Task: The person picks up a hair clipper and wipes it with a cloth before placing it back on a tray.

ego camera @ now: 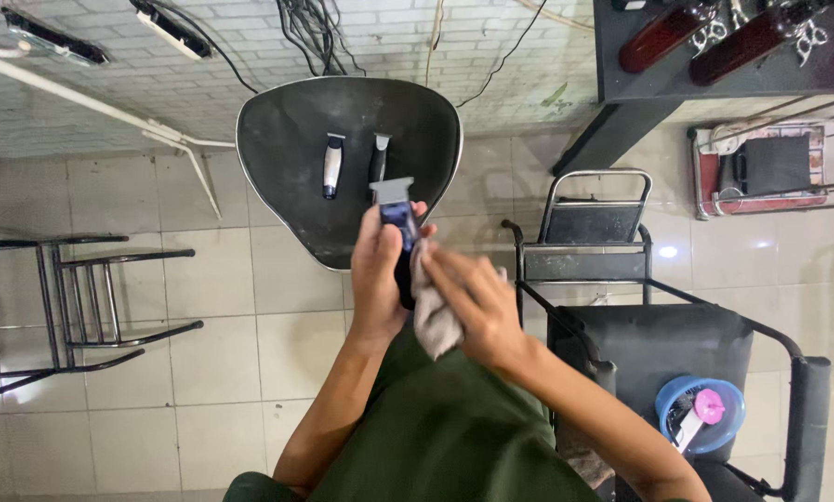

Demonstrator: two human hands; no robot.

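Near the middle of the frame, the left hand has its grip clenched around a dark blue hair trimmer, holding it upright with its pale metal blade head pointing toward the top of the frame. The right hand grasps a crumpled grey cloth and presses it against the trimmer's lower body, so cloth and trimmer touch just below the left fingers. Both hands hover above the near edge of a black cushioned seat with a shiny metal rim, which fills the upper middle of the frame. Two more trimmers lie on that seat, side by side but apart: a silver trimmer on the left and a black trimmer just to its right, both above the held one. At the lower right stands a black chair, and on its seat rests a blue plastic bowl holding a pink-topped item too small to make out. A dark metal stool frame stands at the left on the pale tiled floor. The person's green clothing fills the bottom middle.
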